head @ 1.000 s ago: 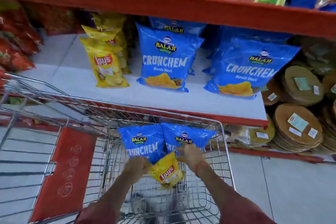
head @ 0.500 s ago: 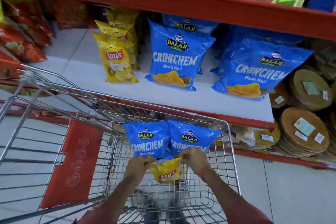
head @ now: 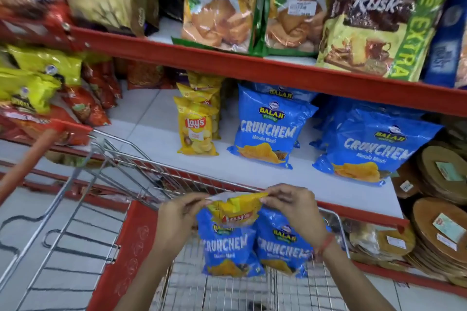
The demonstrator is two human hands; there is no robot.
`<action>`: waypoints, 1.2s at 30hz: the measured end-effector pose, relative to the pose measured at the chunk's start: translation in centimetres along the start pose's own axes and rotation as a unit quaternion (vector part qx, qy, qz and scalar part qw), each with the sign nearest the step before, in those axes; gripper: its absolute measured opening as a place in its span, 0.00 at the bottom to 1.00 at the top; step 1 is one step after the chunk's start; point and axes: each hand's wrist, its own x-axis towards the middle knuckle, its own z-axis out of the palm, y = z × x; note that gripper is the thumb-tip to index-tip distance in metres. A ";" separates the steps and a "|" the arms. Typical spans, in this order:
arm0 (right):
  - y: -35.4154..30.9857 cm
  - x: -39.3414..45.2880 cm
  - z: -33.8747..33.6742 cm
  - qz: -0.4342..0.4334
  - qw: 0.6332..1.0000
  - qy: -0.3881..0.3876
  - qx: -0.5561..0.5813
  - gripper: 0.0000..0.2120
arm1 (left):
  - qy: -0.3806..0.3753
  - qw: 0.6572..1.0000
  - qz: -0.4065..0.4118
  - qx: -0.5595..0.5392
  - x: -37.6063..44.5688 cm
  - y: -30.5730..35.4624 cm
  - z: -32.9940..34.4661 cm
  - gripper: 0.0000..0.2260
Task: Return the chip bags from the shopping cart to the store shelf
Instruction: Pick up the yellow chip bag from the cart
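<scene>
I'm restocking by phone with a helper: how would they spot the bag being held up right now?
Look at the wire shopping cart below the white shelf. Above two blue Crunchem bags in it, the left hand and right hand pinch a small Lay's bag by its top corners. It is the only yellow one there.

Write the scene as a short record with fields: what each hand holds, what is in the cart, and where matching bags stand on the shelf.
left hand: pinches top left corner of yellow Lay's bag
right hand: pinches top right corner of the same bag
cart: two blue Crunchem bags, side by side, behind the held bag
shelf: Lay's row left, Crunchem rows right
</scene>
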 end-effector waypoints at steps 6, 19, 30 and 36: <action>-7.4 5.0 0.5 -0.073 0.995 0.037 0.057 0.10 | 0.082 0.992 0.035 -0.085 6.1 3.0 -3.4 0.04; -8.8 13.7 4.8 -0.088 0.989 0.113 0.037 0.05 | 0.148 0.987 0.058 -0.034 15.2 0.5 -4.6 0.04; -3.7 14.2 6.7 -0.042 0.989 0.138 0.017 0.11 | 0.124 0.991 -0.009 -0.042 14.8 -3.2 -3.0 0.09; 0.7 7.1 7.2 -0.041 0.977 0.208 -0.015 0.02 | 0.212 0.965 -0.069 -0.136 7.6 -6.3 -0.3 0.05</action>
